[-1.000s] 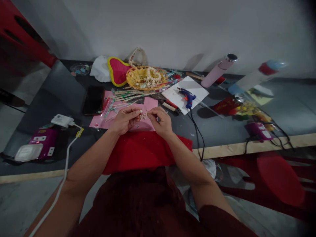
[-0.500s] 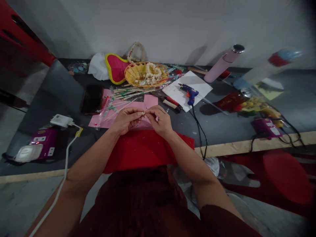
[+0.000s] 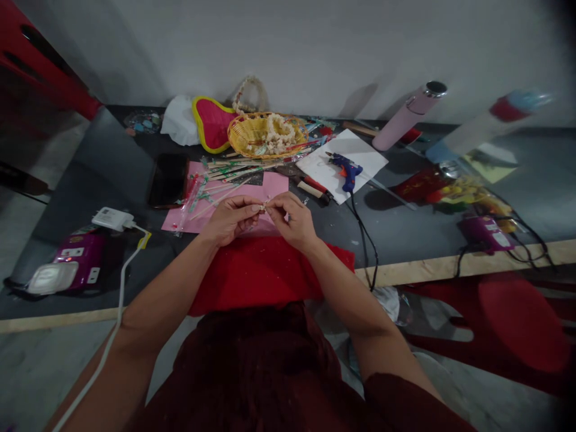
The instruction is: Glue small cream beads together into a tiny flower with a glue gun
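Above the pink paper (image 3: pixel 198 224), my left hand (image 3: pixel 234 219) pinches a small pale piece (image 3: pixel 262 207) between thumb and forefinger. My right hand (image 3: pixel 290 217) meets it there, its thumb and fingertips closed at the piece's right side. The piece is too small to name, and the fingers partly cover it. Below both hands a red cloth (image 3: pixel 265 270) lies over the table edge. Thin sticks with green-patterned wrapping (image 3: pixel 227 173) are spread just beyond my left hand. Pliers with red and black handles (image 3: pixel 315 187) lie beyond my right hand.
A yellow wicker basket (image 3: pixel 238 139) holds pale beaded strands. A blue glue gun (image 3: pixel 346 169) rests on white paper (image 3: pixel 371 161), its cord hanging over the edge. A phone (image 3: pixel 168 180), purple power socket (image 3: pixel 81 258), white charger (image 3: pixel 112 219) and pink flask (image 3: pixel 405 120) stand around.
Both hands stay in nearly the same place, still together at the small pale piece. The right fingertips have shifted very slightly. Nothing else has visibly moved.
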A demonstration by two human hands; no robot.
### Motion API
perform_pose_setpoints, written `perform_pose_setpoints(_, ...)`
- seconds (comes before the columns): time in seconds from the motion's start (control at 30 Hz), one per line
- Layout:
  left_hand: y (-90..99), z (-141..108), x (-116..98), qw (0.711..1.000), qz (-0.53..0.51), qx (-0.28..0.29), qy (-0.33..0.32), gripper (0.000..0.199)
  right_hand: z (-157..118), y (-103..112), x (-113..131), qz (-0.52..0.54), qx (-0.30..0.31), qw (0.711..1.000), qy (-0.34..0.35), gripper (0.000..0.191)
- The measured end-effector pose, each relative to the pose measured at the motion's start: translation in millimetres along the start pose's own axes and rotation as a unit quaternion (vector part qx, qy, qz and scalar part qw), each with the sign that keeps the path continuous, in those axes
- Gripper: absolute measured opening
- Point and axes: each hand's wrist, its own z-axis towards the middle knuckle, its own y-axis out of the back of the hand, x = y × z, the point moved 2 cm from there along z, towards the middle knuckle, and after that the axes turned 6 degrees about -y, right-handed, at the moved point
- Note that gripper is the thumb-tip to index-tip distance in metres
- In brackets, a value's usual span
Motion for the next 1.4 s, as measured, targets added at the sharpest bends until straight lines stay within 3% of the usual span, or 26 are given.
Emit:
perform_pose_setpoints(0.53, 1.1, -1, -3, 1.0, -0.008, 0.02, 0.018, 0.025, -1, 0, 2, 0.052, 0.013, 0.997, -0.048, 0.013)
perform_pose_setpoints(0.87, -0.6, -4, -7, 0.993, -0.002, 0.089, 0.073, 0.056, -1, -1, -5, 0.195, 0.17, 0.961, -0.096, 0.031)
perform_pose_setpoints(1.0, -0.8, -4, -7, 0.992, 0.002, 0.099, 0.073, 0.057, 0, -2, -2, 0.198, 0.162, 0.961, -0.101, 0.027)
perform_pose_setpoints(1.13, 0.8, -4, -6, 0.994, 0.005, 0.088, 0.058, 0.054, 2, 1, 0, 0.145, 0.12, 0.979, -0.08, 0.02)
perform_pose_setpoints(1.27, 3.9, -2, -2, 0.996, 0.006, 0.068, 0.062, 0.038, 1, 2, -4, 0.059, 0.073, 0.995, -0.044, 0.018)
perform_pose_setpoints(1.4, 6.0, -1, 1, 0.994, 0.035, 0.065, 0.079, 0.027, -1, 1, -9, -0.004, 0.068, 0.998, -0.008, 0.021)
